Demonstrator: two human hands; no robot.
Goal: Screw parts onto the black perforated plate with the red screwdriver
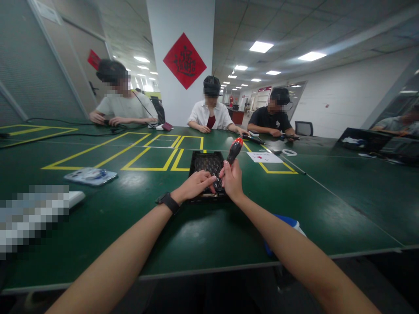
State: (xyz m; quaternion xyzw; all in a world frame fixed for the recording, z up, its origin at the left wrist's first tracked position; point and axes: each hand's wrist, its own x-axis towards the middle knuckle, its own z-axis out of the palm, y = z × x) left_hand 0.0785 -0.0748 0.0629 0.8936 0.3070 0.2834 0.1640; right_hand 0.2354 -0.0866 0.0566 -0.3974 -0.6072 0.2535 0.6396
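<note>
In front of me on the green table sits a shallow black plastic tray (207, 162) with a lattice-patterned inside. My right hand (231, 179) is closed round a screwdriver (235, 150), whose black and red handle leans up and to the right. Its shaft slants down into the front part of the tray. My left hand (197, 184), with a dark band on the wrist, rests over the tray's near left side. Its fingers and thumb come together close to the screwdriver's tip; whatever they pinch is too small to make out.
A phone (91, 176) lies at left, near a blurred pale object (36, 216). A blue and white object (288, 222) is partly behind my right forearm. Yellow tape (147, 169), a printed sheet (264, 157) and a white tape roll (289, 152) lie farther off. Several people sit across the table.
</note>
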